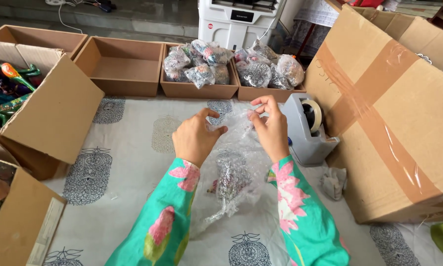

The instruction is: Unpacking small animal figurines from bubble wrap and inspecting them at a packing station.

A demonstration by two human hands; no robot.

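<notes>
Head view shows a clear bubble-wrap sheet [233, 172] bundled around a small dark patterned object [230, 178], lying on the pale block-printed cloth [132, 148] between both forearms. Left hand [195, 137] pinches the wrap's upper edge with curled fingers; right hand [269, 127] grips the same edge just beside it, fingers closed on the plastic. A grey tape dispenser [307, 130] stands just right of the right hand. Beyond lie shallow cardboard trays [123, 66], two filled with wrapped bundles [216, 64]. A large taped cardboard box [394, 113] sits at the right.
</notes>
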